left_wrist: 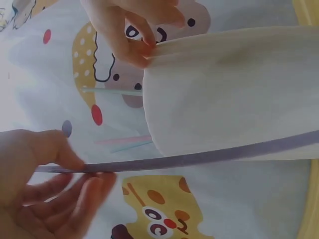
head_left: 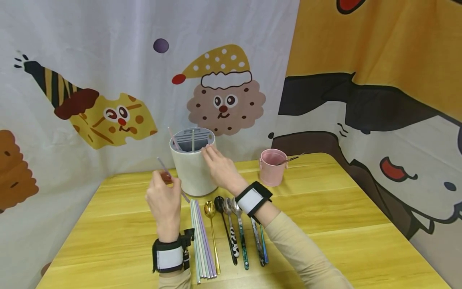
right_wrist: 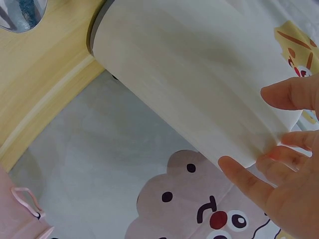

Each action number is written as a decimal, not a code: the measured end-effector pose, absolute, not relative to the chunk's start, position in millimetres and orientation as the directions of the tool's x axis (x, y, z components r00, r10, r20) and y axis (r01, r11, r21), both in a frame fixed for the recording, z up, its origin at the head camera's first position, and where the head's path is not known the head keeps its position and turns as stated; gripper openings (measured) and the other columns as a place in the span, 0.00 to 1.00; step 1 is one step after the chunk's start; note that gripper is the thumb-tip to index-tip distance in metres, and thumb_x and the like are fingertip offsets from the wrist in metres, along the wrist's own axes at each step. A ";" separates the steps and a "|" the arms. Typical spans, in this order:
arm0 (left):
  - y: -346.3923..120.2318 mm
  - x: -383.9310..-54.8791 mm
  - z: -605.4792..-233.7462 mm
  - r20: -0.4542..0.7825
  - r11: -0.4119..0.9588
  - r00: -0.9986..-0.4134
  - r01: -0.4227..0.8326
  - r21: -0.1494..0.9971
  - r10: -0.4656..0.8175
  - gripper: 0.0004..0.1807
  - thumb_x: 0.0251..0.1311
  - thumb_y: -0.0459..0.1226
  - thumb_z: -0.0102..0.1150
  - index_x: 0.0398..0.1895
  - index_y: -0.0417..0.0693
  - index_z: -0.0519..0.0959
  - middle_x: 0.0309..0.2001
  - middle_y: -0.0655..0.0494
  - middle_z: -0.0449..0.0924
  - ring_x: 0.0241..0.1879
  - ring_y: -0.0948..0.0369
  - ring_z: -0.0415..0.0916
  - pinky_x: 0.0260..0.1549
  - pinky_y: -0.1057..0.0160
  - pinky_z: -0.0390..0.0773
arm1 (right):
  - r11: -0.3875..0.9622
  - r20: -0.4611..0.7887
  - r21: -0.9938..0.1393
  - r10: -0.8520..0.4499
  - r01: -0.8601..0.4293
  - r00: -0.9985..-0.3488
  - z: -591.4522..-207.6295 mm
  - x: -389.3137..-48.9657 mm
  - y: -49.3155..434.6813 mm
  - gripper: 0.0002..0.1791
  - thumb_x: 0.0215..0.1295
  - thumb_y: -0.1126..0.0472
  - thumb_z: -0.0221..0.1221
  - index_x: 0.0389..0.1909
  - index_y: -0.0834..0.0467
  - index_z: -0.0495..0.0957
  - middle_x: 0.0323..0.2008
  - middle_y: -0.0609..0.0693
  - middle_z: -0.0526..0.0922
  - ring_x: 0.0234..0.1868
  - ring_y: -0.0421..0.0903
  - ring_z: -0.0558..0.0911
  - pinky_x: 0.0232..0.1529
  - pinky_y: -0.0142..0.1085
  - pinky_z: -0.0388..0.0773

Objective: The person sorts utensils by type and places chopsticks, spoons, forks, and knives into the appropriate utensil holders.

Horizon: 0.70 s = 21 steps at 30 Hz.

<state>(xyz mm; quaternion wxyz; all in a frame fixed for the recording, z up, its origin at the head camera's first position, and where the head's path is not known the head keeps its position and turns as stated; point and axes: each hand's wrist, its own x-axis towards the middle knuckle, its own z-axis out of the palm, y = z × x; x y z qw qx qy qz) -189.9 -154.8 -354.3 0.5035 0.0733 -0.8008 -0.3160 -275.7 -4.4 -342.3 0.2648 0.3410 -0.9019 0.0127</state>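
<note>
My left hand (head_left: 163, 198) pinches a purple chopstick (left_wrist: 199, 159) between thumb and fingers, left of a white cylindrical utensil holder (head_left: 195, 174). In the head view the chopstick slants beside the holder's wall. The fingers of my right hand (head_left: 221, 166) touch the holder's right rim; in the right wrist view the thumb (right_wrist: 289, 94) stands apart from them. A pink chopstick (head_left: 174, 138) and a pale green chopstick (head_left: 193, 140) stand inside the holder. In front of it lies a row of green, white and purple chopsticks (head_left: 203, 241).
Right of the chopsticks lie a gold spoon (head_left: 213, 224), a black spoon (head_left: 224, 224) and several spoons with patterned handles (head_left: 242, 237), partly under my right arm. A pink bucket (head_left: 272, 170) with thin utensils stands at the back right. A printed curtain (head_left: 119, 60) hangs behind the table.
</note>
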 end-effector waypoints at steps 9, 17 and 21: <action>-148.6 -182.8 -341.7 0.840 0.755 -0.306 0.373 0.539 -0.448 0.04 0.52 0.25 0.56 0.31 0.29 0.74 0.28 0.38 0.80 0.28 0.47 0.81 0.23 0.57 0.82 | 0.771 0.490 0.151 -0.603 -0.619 -0.630 -343.8 -276.3 -4.9 0.33 0.57 0.72 0.55 0.66 0.65 0.62 0.65 0.61 0.67 0.67 0.55 0.69 0.32 0.37 0.84; -136.4 -177.0 -331.6 0.866 0.719 -0.089 0.519 0.461 -0.491 0.05 0.48 0.22 0.57 0.30 0.29 0.74 0.27 0.38 0.79 0.25 0.47 0.80 0.35 0.87 0.73 | 0.773 0.477 0.150 -0.603 -0.617 -0.639 -344.8 -277.2 -4.6 0.35 0.57 0.72 0.54 0.68 0.65 0.60 0.66 0.61 0.66 0.68 0.55 0.68 0.32 0.37 0.84; -131.9 -178.3 -328.4 0.855 0.711 0.015 0.562 0.422 -0.519 0.06 0.48 0.22 0.59 0.31 0.30 0.75 0.27 0.39 0.80 0.23 0.49 0.79 0.36 0.83 0.76 | 0.773 0.477 0.154 -0.604 -0.616 -0.638 -345.3 -277.8 -4.6 0.34 0.57 0.71 0.54 0.68 0.65 0.59 0.66 0.61 0.65 0.68 0.55 0.68 0.32 0.37 0.84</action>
